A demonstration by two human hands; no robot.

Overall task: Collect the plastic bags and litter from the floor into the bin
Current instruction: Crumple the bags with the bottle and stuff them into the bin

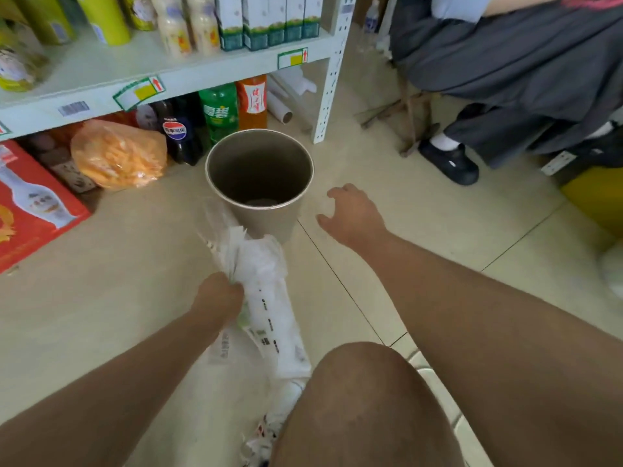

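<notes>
The clear plastic bags [266, 298], printed with small dark marks, hang bunched in the left hand [219, 298], whose fingers are clenched around them just in front of the bin [259, 183]; their upper end overlaps the bin's near wall. The tan round bin stands upright on the pale tiled floor [118, 264], and something dark lies at its bottom, too dim to tell. The right hand [354, 214] hovers beside the bin's rim, fingers spread and grasping nothing. Behind the bin, a white shelf [168, 75] holds bottles and cartons, with soda bottles [215, 112] underneath. An orange bag [118, 156] and a red box [30, 203] sit to the left. A seated person's dark shoe [448, 163] rests on the right.
</notes>
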